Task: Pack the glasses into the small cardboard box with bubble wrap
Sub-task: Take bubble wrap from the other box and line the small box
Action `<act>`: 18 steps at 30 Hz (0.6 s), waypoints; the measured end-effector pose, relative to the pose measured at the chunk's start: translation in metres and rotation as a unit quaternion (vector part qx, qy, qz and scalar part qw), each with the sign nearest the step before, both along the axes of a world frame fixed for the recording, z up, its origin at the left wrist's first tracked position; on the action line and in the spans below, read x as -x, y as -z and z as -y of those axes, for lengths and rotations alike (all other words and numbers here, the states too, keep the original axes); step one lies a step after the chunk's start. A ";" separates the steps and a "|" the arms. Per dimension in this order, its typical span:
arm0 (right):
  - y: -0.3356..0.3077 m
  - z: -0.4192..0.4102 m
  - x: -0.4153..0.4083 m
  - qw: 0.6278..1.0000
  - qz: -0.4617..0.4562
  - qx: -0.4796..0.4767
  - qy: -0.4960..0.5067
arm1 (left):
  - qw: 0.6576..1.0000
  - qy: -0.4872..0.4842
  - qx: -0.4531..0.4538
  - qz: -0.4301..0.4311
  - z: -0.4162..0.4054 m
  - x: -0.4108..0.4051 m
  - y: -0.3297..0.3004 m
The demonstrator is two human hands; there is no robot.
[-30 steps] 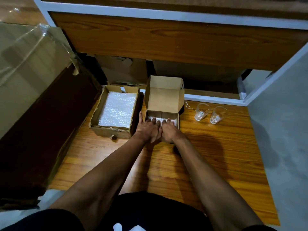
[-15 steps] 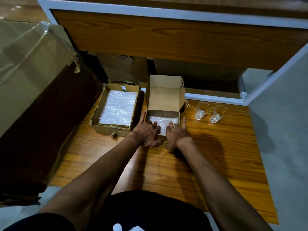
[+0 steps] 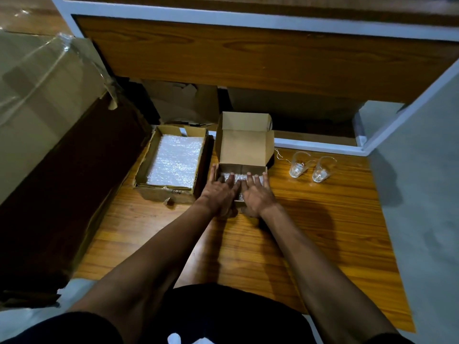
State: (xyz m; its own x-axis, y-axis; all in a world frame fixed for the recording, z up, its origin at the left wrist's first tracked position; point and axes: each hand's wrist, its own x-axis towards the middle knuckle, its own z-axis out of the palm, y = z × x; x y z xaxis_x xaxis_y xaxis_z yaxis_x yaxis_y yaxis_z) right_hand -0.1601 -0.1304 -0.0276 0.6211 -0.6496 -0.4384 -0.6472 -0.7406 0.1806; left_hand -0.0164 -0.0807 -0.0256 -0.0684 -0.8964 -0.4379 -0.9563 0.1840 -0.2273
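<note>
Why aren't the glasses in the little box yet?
Out: both glasses lie tipped on the floor, right of the small box.

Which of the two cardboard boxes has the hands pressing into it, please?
The small box with the raised lid, right of the wider tray box, which nobody touches.

A larger cardboard tray is lying on the wooden board, lined with white padding. A brown carton with clear tape is being seen at the left. Beyond, a wood panel is framed by white bars. Grey floor is showing at the right.
</note>
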 end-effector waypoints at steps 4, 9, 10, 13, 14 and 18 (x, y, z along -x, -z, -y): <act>0.001 0.003 -0.002 0.999 -0.049 0.001 -0.007 | 1.000 -0.018 -0.014 0.009 0.005 0.001 0.002; -0.007 -0.001 -0.008 0.997 -0.072 0.002 -0.006 | 1.000 -0.016 -0.026 0.005 0.007 0.002 -0.003; -0.007 -0.002 -0.007 0.998 -0.069 -0.003 -0.004 | 1.000 -0.015 -0.024 0.003 0.007 0.001 -0.004; -0.001 -0.005 -0.004 0.999 -0.045 -0.015 0.013 | 1.000 -0.004 -0.010 0.002 0.002 0.002 -0.004; 0.001 -0.005 -0.003 0.999 -0.030 -0.011 0.023 | 1.000 -0.002 0.001 -0.004 0.001 0.003 -0.003; 0.004 -0.008 0.000 0.998 0.038 0.003 0.052 | 0.997 0.002 0.052 -0.052 -0.005 -0.003 -0.001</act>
